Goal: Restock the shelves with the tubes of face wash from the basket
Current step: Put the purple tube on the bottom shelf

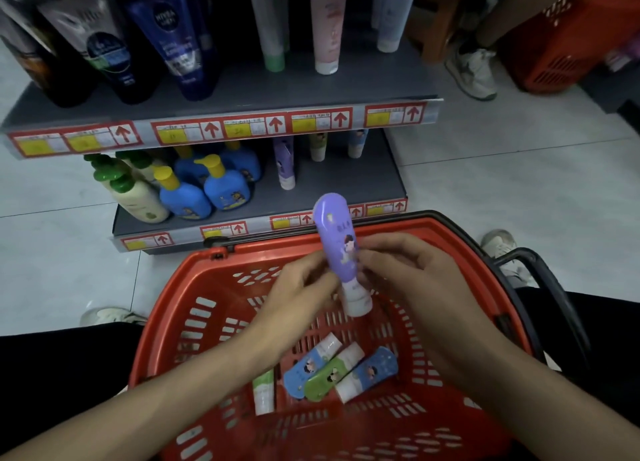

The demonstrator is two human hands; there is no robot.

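Hiding its edges, left hand (301,287) and right hand (408,273) pinch the tube (334,225).

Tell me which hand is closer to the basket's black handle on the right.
Right. The right hand pinches the purple tube on the side facing the black handle; the left hand holds the tube's other side, farther from the handle, over the red basket.

Floor (519,169): pale glossy tiles, thin grout lines. Shelving unit (242,91): dark grey, 2 tiers in view, lower tier nearer the camera; front edges carry label strips (221,129) with yellow tags and red arrows. Light: dim, soft sheen on tiles.
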